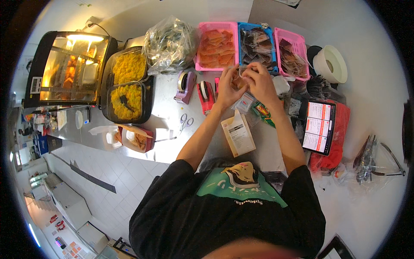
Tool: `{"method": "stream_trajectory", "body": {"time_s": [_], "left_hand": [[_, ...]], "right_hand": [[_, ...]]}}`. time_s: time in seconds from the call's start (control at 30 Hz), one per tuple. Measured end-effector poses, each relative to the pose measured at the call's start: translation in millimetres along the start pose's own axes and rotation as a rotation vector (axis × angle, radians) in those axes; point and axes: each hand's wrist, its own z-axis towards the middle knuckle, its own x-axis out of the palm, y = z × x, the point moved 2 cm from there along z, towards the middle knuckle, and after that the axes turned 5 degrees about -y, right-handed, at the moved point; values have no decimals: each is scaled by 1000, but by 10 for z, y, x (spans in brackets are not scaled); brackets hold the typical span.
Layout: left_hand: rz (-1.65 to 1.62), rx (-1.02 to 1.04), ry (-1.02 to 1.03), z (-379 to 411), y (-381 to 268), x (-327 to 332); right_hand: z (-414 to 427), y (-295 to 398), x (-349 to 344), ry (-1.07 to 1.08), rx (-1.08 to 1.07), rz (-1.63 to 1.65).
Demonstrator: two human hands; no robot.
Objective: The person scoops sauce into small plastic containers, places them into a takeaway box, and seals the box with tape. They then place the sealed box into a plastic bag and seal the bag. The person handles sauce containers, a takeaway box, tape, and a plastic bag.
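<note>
My left hand (pixel 230 87) and my right hand (pixel 259 84) meet in front of the baskets, both on a small clear plastic bag (pixel 237 81) with orange-brown contents. A pink basket (pixel 216 69) of flat orange packets stands behind my left hand. Behind my right hand is a blue basket (pixel 274 48) of dark sauce packets. A second pink basket (pixel 305 53) sits to its right. Nearer to me lie a small clear packet with a white item (pixel 244 102), a green and red packet (pixel 265 113) and a brown paper packet with a printed slip (pixel 240 134).
A purple tape dispenser (pixel 185 87) and a red one (pixel 205 97) stand left of my hands. Further left are tubs of yellow rice (pixel 127 100), an open food box (pixel 137 139) and a lit food warmer (pixel 72 68). A tablet (pixel 319 127) lies on the right.
</note>
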Motion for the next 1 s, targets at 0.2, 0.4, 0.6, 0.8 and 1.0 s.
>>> {"method": "stream_trajectory", "body": {"time_s": [0.2, 0.4, 0.6, 0.8, 1.0], "left_hand": [[-362, -303, 184, 301, -211, -198], [-755, -240, 66, 748, -1064, -357], [-670, -265, 51, 864, -1730, -595], [-633, -267, -78, 802, -2276, -800], [-659, -225, -97, 728, -2437, -920]], "right_hand": [[217, 324, -587, 4, -47, 122], [455, 972, -1287, 13, -147, 125], [432, 1422, -1653, -68, -269, 153], [234, 1645, -1698, -216, -170, 389], [103, 1621, -1582, -256, -113, 543]]}}
